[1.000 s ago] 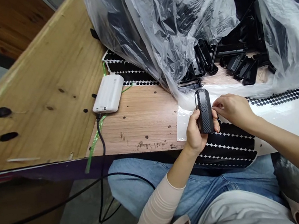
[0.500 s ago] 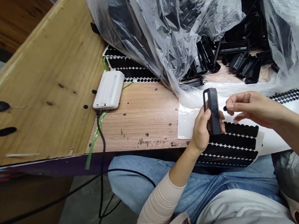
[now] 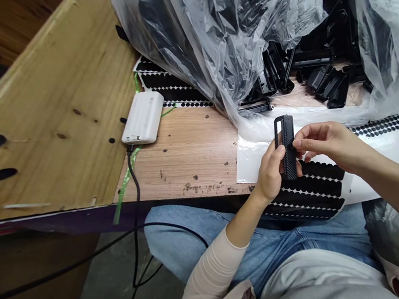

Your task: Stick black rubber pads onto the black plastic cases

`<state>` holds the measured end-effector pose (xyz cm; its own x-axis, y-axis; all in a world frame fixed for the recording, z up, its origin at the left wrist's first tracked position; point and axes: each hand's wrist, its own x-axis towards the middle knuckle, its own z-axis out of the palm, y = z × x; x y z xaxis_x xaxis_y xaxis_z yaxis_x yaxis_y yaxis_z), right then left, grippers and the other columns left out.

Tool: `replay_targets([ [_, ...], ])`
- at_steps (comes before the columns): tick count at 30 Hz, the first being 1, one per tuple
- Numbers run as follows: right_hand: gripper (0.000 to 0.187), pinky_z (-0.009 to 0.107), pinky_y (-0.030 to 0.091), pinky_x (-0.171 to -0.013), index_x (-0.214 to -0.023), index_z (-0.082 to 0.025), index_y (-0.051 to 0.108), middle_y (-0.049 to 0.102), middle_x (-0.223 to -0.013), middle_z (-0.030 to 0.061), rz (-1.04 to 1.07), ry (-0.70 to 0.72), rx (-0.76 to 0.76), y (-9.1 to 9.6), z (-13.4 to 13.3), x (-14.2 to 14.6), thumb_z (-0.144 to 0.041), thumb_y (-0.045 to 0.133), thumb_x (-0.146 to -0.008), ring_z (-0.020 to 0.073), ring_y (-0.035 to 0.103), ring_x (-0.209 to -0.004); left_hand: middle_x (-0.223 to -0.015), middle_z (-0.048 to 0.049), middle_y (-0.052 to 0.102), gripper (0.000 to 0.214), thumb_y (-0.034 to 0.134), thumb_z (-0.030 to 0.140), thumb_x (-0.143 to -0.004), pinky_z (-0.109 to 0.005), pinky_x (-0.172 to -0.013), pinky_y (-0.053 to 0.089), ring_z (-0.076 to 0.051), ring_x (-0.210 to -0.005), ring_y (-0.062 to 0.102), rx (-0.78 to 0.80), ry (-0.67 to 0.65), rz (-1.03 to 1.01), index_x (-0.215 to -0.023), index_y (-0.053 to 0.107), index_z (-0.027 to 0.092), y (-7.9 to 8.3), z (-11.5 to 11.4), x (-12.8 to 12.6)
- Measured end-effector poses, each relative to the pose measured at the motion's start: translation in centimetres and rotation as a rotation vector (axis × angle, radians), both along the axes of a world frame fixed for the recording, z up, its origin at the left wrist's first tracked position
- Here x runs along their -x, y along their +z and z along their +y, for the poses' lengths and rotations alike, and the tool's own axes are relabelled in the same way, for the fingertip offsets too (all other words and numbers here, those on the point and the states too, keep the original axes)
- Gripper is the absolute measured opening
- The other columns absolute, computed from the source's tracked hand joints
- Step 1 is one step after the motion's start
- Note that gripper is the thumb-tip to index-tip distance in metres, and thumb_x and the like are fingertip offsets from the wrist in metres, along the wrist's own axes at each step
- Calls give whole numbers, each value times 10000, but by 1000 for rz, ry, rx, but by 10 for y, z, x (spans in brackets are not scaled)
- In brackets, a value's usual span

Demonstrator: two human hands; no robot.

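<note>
Head view, looking down at a seated person's hands over a wood-veneer bench top [image 3: 187, 171]. L hand [image 3: 271, 171] is closed around the lower half of a black carbon-weave plastic part [image 3: 287, 147], held up in the air just above a sheet of black round stickers [image 3: 314, 185] on white backing. Part's long axis runs nearly upright in view, top leaning slightly to the R, upper end pointing away from the person toward a clear plastic bag [image 3: 219, 28]. A narrow open slot runs along its upper L side. R hand [image 3: 327, 144] comes in from the R, thumb & index pinched together at the part's R edge, other fingers loosely curled. Can't tell if a small sticker sits between the tips. Working at this spot likely goes best w/ L hand kept steady & fingertips pressing square to the surface. Further off: white power bank [image 3: 142, 118] w/ black cable [image 3: 133, 173], loose black plastic parts [image 3: 322, 70] partly under the bag, and a 2nd sticker sheet [image 3: 172, 91].
</note>
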<state>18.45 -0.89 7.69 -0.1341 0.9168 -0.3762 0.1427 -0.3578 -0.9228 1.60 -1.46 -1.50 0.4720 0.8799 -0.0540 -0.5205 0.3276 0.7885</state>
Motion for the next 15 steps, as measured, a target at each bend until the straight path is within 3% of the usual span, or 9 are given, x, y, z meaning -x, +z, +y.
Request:
replay_targets([
  [6, 422, 302, 591, -626, -811, -203, 781, 758, -749, 20, -11, 10, -35, -2, 0, 1, -572, 968, -728, 168, 706, -623, -821, -14, 699, 473, 616, 618, -1031, -255, -545, 512, -137, -549, 651, 4, 2, 6, -1184, 636, 171, 0, -1, 0],
  [15, 337, 321, 598, -716, -818, -205, 772, 760, -728, 24, -182, -4, -163, 0, -5, 4, -517, 899, -831, 184, 712, -679, -846, -29, 720, 589, 611, 611, -1030, -243, -526, 495, -143, -562, 651, 14, -2, 14, -1404, 604, 156, 1, -1, 1],
])
